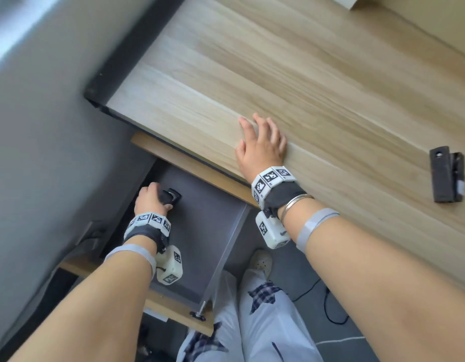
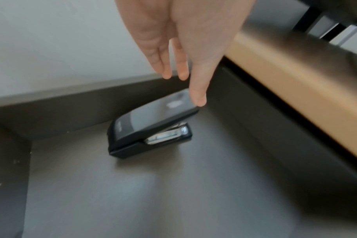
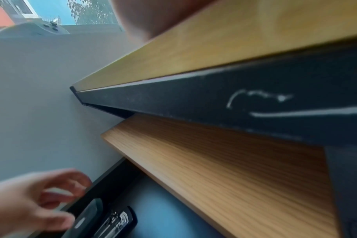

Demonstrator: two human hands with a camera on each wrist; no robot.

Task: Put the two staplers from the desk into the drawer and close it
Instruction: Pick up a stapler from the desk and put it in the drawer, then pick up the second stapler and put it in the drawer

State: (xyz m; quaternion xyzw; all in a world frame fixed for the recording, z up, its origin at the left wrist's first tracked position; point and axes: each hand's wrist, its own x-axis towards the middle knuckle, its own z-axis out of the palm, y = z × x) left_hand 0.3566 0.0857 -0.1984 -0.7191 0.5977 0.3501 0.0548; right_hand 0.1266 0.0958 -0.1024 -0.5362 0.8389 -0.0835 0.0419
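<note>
Soft daylight; wrist views motion-blurred; wide-angle edges bent; shadows faint

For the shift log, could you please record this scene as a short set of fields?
drawer: open
first stapler: lies on the drawer floor near the back left corner
second stapler: on the desk, far right
left hand: over the first stapler, fingers straight, thumb tip at its top
right hand: flat on the desk near its front edge
desk: light wood top
left to do: second stapler in, drawer shut
</note>
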